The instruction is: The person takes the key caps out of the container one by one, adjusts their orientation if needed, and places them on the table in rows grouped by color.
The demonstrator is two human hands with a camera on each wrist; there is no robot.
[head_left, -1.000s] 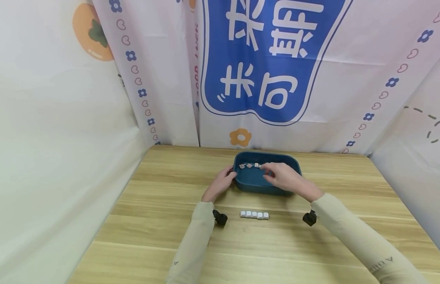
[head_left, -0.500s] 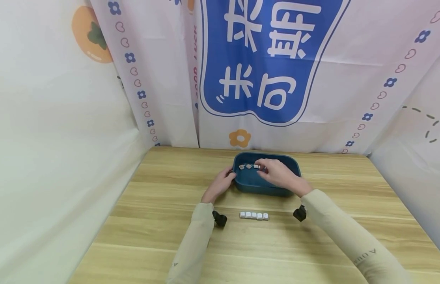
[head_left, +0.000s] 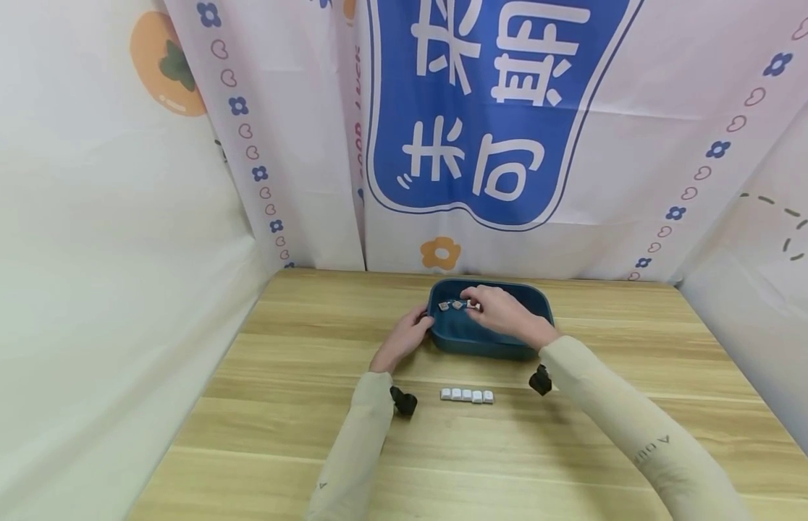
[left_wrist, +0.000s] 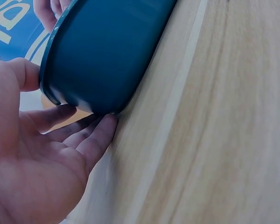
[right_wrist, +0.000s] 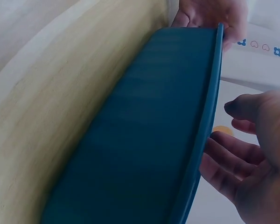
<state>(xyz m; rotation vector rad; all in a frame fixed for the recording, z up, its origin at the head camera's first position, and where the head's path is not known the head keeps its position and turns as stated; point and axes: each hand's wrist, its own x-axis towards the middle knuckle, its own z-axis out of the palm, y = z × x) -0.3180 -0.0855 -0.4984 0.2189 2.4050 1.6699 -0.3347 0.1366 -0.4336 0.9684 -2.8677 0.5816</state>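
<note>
A dark blue plastic bin [head_left: 482, 347] stands near the back of the table. At its left end my left hand [head_left: 404, 338] holds the wall; in the left wrist view the thumb lies at the rim and the fingers rest against the outside. My right hand [head_left: 505, 315] reaches over the front rim into the bin, thumb and fingertips around a small pale keycap [head_left: 472, 305]. In the right wrist view the thumb and forefinger are apart, while the other fingertips disappear behind the rim. Two more small keycap-like pieces [head_left: 457, 305] lie left of it in the bin.
Several white keycaps [head_left: 466, 395] form a row on the wooden table [head_left: 300, 405] in front of the bin. A printed curtain [head_left: 391, 246] hangs directly behind the table, with pale cloth on both sides.
My right hand has moved left inside the bin, from beside the third small piece to over it. The left hand and the row of keycaps stay in place.
</note>
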